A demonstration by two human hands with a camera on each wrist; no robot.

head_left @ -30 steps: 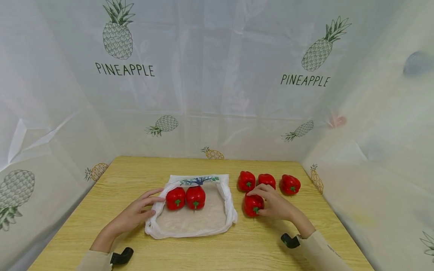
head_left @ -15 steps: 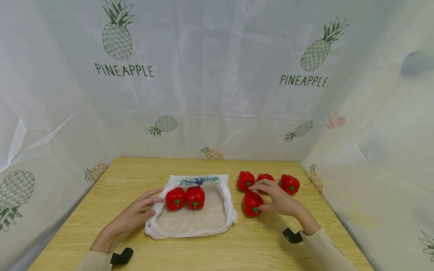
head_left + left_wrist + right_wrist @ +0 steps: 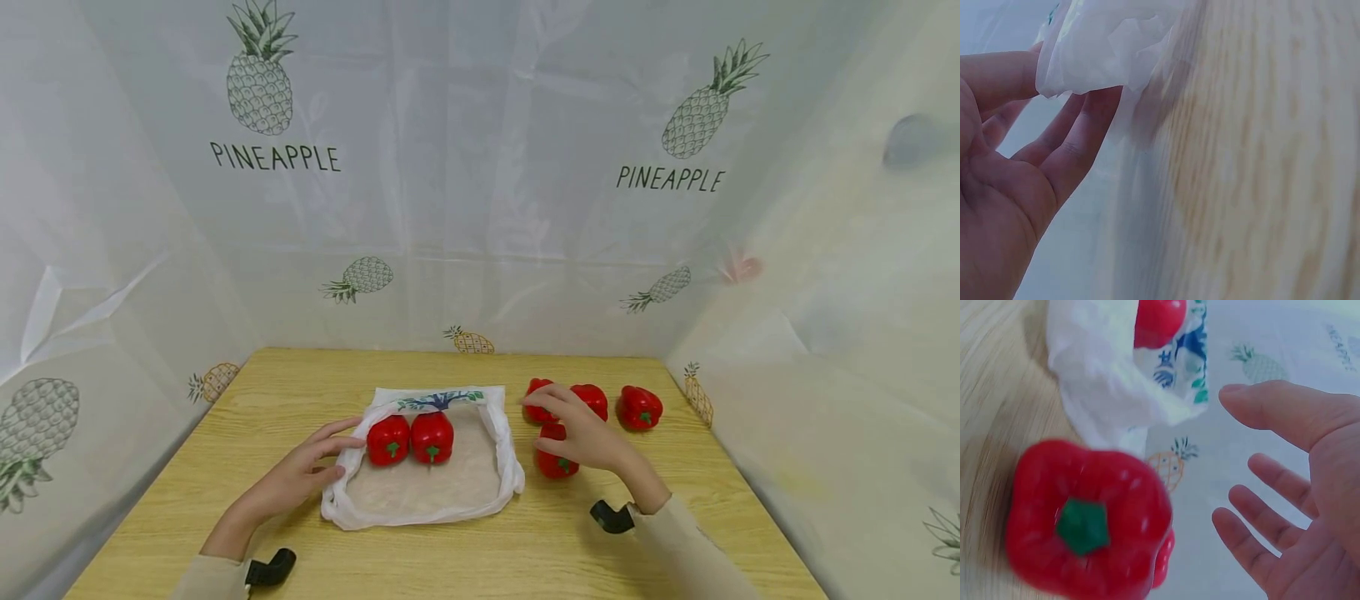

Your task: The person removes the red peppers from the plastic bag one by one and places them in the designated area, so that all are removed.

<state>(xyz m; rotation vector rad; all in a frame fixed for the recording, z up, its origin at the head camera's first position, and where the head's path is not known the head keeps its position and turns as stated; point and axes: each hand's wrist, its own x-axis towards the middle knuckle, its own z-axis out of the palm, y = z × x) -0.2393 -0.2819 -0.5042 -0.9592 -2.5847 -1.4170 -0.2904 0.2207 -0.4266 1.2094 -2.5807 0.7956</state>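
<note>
Right hand (image 3: 588,433) spread, thumb apart from the fingers, nothing in it: on my feed it hovers among four red peppers (image 3: 641,408) loose on the bench (image 3: 450,562), probably set beside the white bag (image 3: 512,468) for easy reach. Left hand (image 3: 303,471) touches the bag's rim; I can't tell whether it pinches, though I take it to be steadying the soft mouth, bunched wide for access. Inside, two more peppers (image 3: 432,438) sit side by side, toward the back left.
</note>
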